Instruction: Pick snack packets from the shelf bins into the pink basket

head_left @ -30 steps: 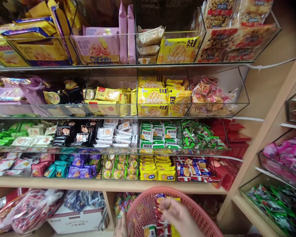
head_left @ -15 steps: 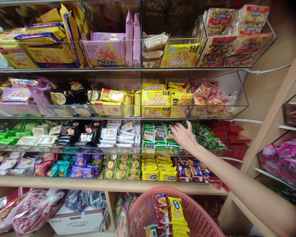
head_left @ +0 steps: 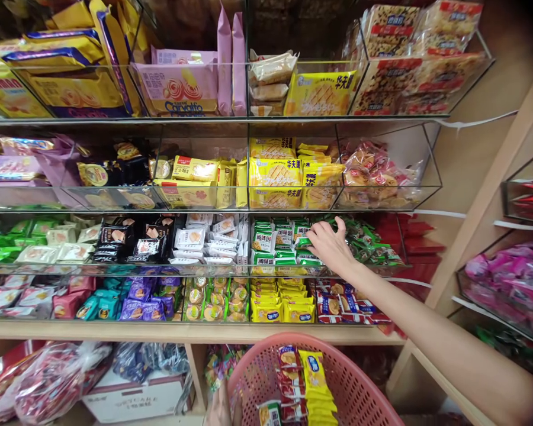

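My right hand (head_left: pixel 331 244) reaches into a clear bin on the third shelf. Its fingers are curled onto a green-and-white snack packet (head_left: pixel 302 241) at the right end of the stacked packets, with one finger raised apart. My left hand (head_left: pixel 223 408), partly cut off by the bottom edge, grips the left side of a pink plastic basket (head_left: pixel 249 378). Inside the basket lie yellow snack packets (head_left: pixel 315 378), dark red snack packets (head_left: pixel 289 378) and one green-and-white packet (head_left: pixel 270 414).
Clear shelf bins hold yellow waffle packs (head_left: pixel 275 171), white packets (head_left: pixel 190 238), black packets (head_left: pixel 148 245) and small yellow packets (head_left: pixel 266 312). Loose green packets (head_left: pixel 377 242) lie right of my right hand. Below the wooden ledge (head_left: pixel 115 330) stand a white box (head_left: pixel 137 402) and bagged goods (head_left: pixel 57 378).
The view has shifted slightly, so the shelves sit a little further left. My right hand stays at the green packets, where the one by its fingertips now looks tilted. My left hand stays at the basket.
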Available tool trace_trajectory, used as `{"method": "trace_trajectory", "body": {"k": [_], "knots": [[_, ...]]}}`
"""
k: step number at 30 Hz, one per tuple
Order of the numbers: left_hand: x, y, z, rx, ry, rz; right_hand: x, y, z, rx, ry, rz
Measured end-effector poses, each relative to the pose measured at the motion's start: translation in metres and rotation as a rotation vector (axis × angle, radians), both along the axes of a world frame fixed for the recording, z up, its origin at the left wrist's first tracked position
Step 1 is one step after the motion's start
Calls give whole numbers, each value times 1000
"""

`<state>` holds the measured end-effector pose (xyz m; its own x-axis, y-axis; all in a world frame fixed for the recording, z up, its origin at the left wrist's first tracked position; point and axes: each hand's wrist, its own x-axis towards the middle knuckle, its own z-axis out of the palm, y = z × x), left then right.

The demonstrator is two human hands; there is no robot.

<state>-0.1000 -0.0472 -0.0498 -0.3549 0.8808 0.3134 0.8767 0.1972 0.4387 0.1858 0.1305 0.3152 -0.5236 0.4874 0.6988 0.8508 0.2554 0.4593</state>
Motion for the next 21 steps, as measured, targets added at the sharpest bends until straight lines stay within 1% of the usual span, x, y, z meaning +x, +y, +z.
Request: {"method": "trace_trajectory", "body": {"k": [4, 7, 10, 11, 12, 13, 14, 15, 16, 18, 19, 20, 21], "knots": [[-9, -3, 8, -64, -16, -102, 2, -7, 1, -26, 8, 34], [-8, -7, 21, -117, -37, -111, 3, -23, 5, -2, 72, 122], [0, -12, 36, -153, -62, -59, 1, -54, 3, 20, 206, 272], [3, -13, 42, -159, -70, -51, -1, -68, -1, 2, 274, 337], [7, -15, 47, -158, -75, -46, -5, -83, -10, -42, 359, 409], [10, -16, 52, -163, -77, -46, -9, -99, -22, -116, 466, 481], [12, -18, 56, -164, -78, -50, -16, -116, -39, -224, 592, 546], [14, -19, 59, -166, -79, -54, -23, -132, -59, -369, 737, 597], [15, -20, 62, -169, -81, -53, -32, -148, -83, -553, 902, 599], [17, -22, 66, -156, -75, -55, -50, -175, -139, -931, 1220, 479], [17, -22, 67, -150, -68, -56, -58, -187, -168, -1085, 1374, 451], [18, -23, 68, -148, -59, -57, -66, -197, -196, -1213, 1530, 448], [18, -24, 68, -150, -50, -58, -73, -205, -222, -1309, 1660, 425]]}}
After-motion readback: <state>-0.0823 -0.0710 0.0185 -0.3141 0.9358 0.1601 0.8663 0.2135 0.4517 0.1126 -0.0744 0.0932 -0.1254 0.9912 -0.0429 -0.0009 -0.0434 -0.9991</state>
